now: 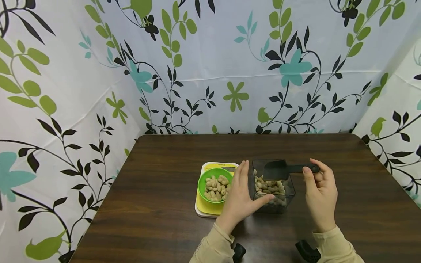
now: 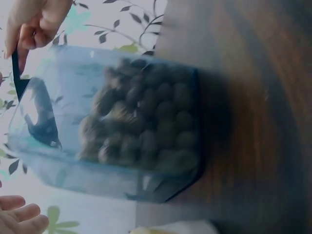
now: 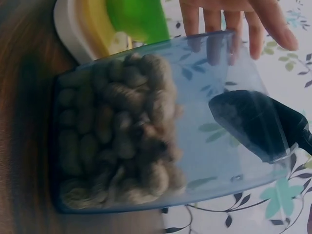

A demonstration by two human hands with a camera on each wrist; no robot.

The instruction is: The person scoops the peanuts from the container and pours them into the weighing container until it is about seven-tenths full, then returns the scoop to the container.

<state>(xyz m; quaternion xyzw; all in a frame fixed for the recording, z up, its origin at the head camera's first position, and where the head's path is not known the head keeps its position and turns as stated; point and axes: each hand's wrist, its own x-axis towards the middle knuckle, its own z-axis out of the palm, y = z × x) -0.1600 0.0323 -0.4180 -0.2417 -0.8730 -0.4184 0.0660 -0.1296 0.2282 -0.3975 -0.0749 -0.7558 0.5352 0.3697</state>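
Note:
My right hand (image 1: 322, 193) pinches the handle end of a black scoop (image 1: 276, 170). The scoop's blade dips inside the upper part of a clear, dark-tinted container (image 1: 291, 195), above the peanuts (image 3: 122, 126) that fill its lower part. No peanuts show on the blade. Beside the container's left wall is my left hand (image 1: 239, 202), fingers extended and thumb reaching across the near side; whether it touches the wall is hard to tell. Left of that hand, a green bowl (image 1: 201, 190) of peanuts (image 1: 217, 188) sits on a yellow and white kitchen scale (image 1: 208, 209), partly hidden by the hand.
A dark wooden table (image 1: 148, 204) carries everything. Behind it and at both sides hangs a white curtain (image 1: 210, 54) printed with leaves and flowers. The scale's display (image 1: 228, 169) is at its far edge, close to the left fingers.

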